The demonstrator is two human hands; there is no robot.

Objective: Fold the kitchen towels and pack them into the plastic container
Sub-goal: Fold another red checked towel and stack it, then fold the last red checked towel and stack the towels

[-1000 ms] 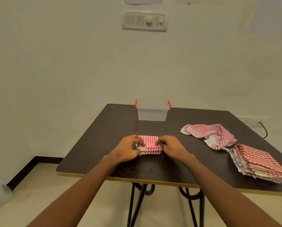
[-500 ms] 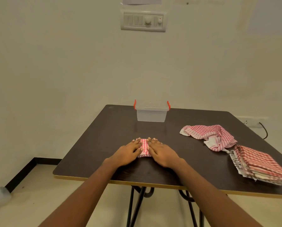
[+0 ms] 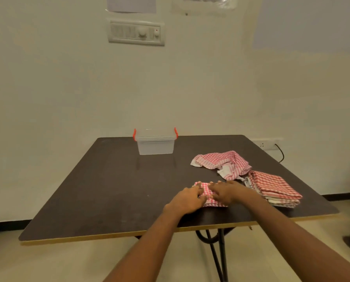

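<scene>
A small folded towel [image 3: 205, 191] is pressed flat onto the dark table [image 3: 109, 180] near its front edge. The left hand [image 3: 187, 200] is laid palm down on the towel's left part, fingers stretched out and unclenched. The right hand [image 3: 227, 193] is laid likewise on the right part, and the fingertips of both are brought close together. Both forearms are extended forward. The plastic container [image 3: 155, 146] is set at the far edge, well apart. A crumpled towel [image 3: 223, 161] and a stack of folded towels [image 3: 272, 187] are seen to the right.
</scene>
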